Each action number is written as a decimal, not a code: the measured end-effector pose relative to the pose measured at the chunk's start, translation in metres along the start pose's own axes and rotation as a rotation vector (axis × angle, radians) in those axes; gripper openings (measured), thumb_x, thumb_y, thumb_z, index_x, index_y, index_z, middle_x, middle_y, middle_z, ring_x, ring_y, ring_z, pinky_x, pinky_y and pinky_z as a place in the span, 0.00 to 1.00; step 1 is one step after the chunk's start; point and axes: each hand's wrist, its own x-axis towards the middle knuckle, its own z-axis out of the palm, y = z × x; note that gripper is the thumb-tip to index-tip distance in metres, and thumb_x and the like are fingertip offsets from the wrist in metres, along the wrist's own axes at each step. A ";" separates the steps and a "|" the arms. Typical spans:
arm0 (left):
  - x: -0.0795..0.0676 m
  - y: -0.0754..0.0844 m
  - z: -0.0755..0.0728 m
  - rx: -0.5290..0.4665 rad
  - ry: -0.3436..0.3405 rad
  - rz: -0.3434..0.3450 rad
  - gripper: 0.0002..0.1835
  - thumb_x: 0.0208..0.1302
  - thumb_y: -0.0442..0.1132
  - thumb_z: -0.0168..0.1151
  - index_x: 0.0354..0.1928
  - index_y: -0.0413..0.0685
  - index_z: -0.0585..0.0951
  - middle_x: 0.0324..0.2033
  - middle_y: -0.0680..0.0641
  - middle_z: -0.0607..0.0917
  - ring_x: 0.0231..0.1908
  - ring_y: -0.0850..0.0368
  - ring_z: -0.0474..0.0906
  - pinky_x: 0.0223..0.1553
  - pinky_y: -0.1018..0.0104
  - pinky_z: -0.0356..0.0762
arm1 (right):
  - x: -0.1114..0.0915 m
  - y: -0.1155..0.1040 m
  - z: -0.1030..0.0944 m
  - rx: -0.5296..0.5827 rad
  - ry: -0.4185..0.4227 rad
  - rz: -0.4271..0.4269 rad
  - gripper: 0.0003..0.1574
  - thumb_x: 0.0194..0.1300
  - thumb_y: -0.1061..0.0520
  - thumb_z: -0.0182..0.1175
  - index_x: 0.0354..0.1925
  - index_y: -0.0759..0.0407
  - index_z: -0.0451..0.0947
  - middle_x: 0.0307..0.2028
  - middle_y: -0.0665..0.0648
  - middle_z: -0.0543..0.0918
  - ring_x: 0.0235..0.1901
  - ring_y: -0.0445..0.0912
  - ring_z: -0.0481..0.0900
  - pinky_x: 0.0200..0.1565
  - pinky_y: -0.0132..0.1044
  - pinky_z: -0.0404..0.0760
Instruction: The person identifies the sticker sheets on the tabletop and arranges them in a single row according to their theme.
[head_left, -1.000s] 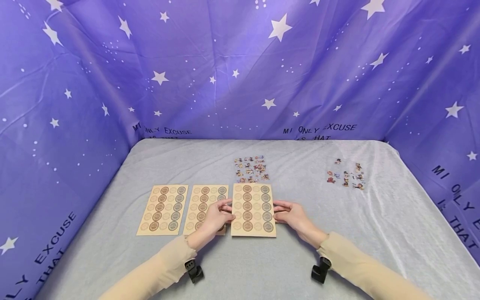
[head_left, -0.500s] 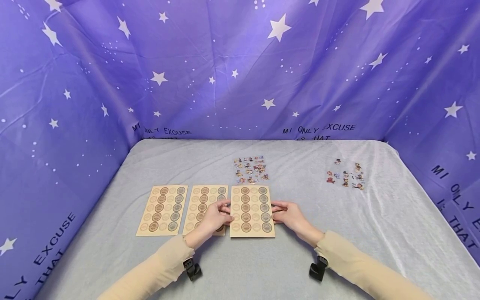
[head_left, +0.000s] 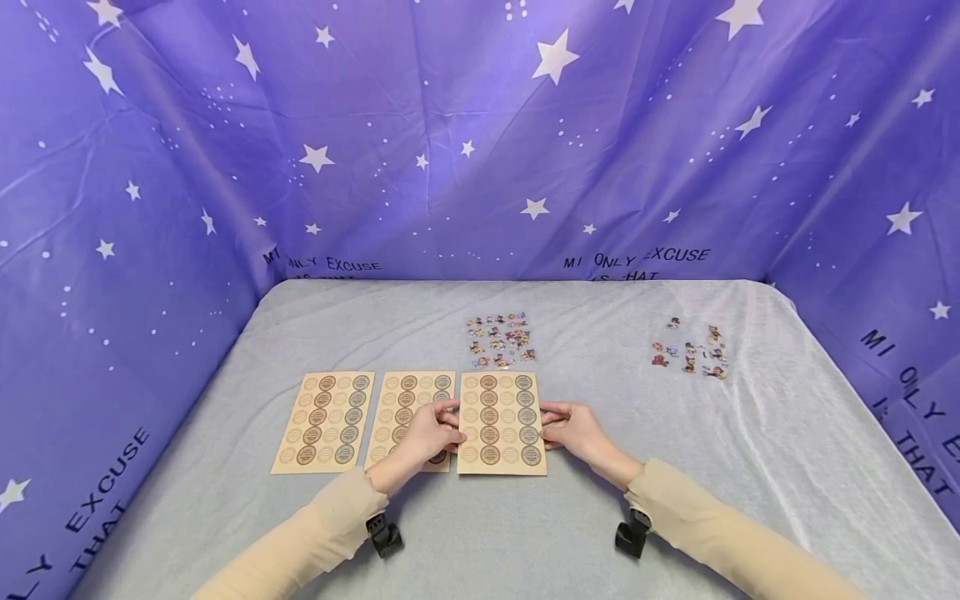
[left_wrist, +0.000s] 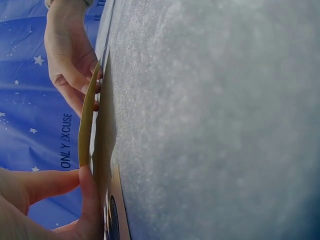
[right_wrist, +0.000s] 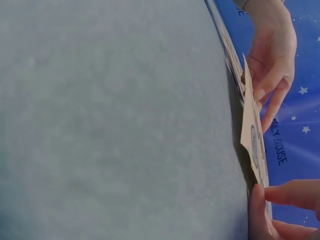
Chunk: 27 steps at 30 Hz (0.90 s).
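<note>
Both hands hold a tan sticker sheet (head_left: 498, 425) printed with columns of round labels, the rightmost of three alike. My left hand (head_left: 426, 437) pinches its left edge between thumb and fingers, reaching over the middle sticker sheet (head_left: 390, 408) and hiding part of it. On the opposite edge, my right hand (head_left: 581, 433) pinches the sheet the same way. Seen edge-on in the left wrist view, the held sheet (left_wrist: 87, 125) bows slightly, with a shadow on the cloth beside it. In the right wrist view, the sheet's near corner stands off the cloth.
A third tan sticker sheet (head_left: 324, 421) lies flat at the left. Behind the held sheet lies a clear sheet of cartoon stickers (head_left: 501, 340), and another clear sticker sheet (head_left: 690, 348) lies back right. Grey cloth (head_left: 585, 533) covers the table; a purple star-patterned curtain (head_left: 480, 125) surrounds it.
The held sheet has shifted slightly left and toward the person, coming nearer the middle sheet and uncovering more of the clear sticker sheet behind. Both hands keep their grip.
</note>
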 end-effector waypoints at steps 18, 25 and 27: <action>0.001 0.011 -0.014 0.139 -0.002 0.017 0.26 0.51 0.26 0.58 0.55 0.30 0.68 0.31 0.43 0.75 0.19 0.56 0.76 0.23 0.64 0.80 | 0.003 -0.013 -0.014 -0.211 -0.004 -0.050 0.24 0.51 0.70 0.55 0.48 0.80 0.68 0.32 0.67 0.77 0.23 0.47 0.77 0.26 0.37 0.80; 0.015 0.017 -0.018 0.156 0.004 0.101 0.21 0.54 0.28 0.54 0.53 0.31 0.71 0.31 0.42 0.76 0.25 0.48 0.77 0.28 0.61 0.80 | 0.021 -0.020 -0.031 -0.206 -0.021 -0.064 0.24 0.56 0.68 0.54 0.51 0.78 0.66 0.35 0.69 0.78 0.29 0.53 0.79 0.33 0.39 0.81; 0.020 0.020 -0.018 0.153 0.002 0.108 0.20 0.55 0.28 0.53 0.52 0.31 0.71 0.32 0.42 0.76 0.29 0.46 0.77 0.30 0.61 0.80 | 0.027 -0.021 -0.034 -0.207 -0.024 -0.059 0.24 0.57 0.67 0.54 0.52 0.77 0.66 0.36 0.69 0.78 0.31 0.54 0.79 0.34 0.39 0.81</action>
